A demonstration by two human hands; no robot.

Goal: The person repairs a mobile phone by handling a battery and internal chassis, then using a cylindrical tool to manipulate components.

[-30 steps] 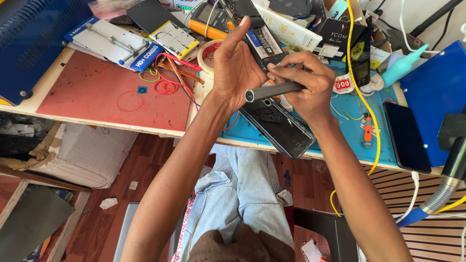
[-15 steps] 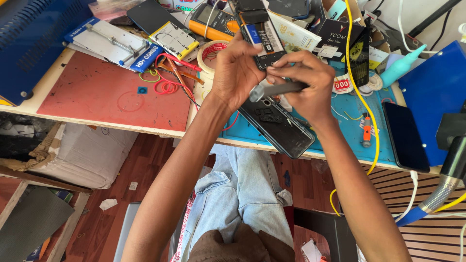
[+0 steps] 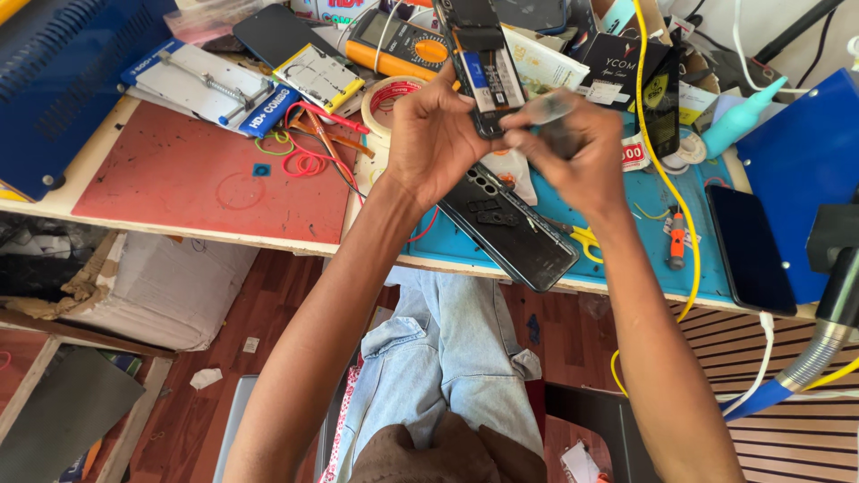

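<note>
My left hand (image 3: 437, 134) grips the lower end of an opened phone (image 3: 483, 63), its back off and the board and battery showing, held above the bench. My right hand (image 3: 574, 159) is closed around a grey, blurred tool handle (image 3: 546, 107) right beside the phone's lower edge. Under both hands a dark phone back cover (image 3: 517, 231) lies tilted on the blue work mat (image 3: 626, 259), reaching the bench's front edge.
A red mat (image 3: 179, 183) covers the bench's left part, with a blue metal box (image 3: 63, 72) behind it. A multimeter (image 3: 403, 45), tape roll (image 3: 394, 94), yellow cable (image 3: 667, 179), small orange screwdriver (image 3: 677, 241) and black phone (image 3: 750, 246) crowd the back and right.
My left hand has taken up the opened phone and lifted it farther from me. The grey tool in my right hand has swung from level to pointing at the phone.
</note>
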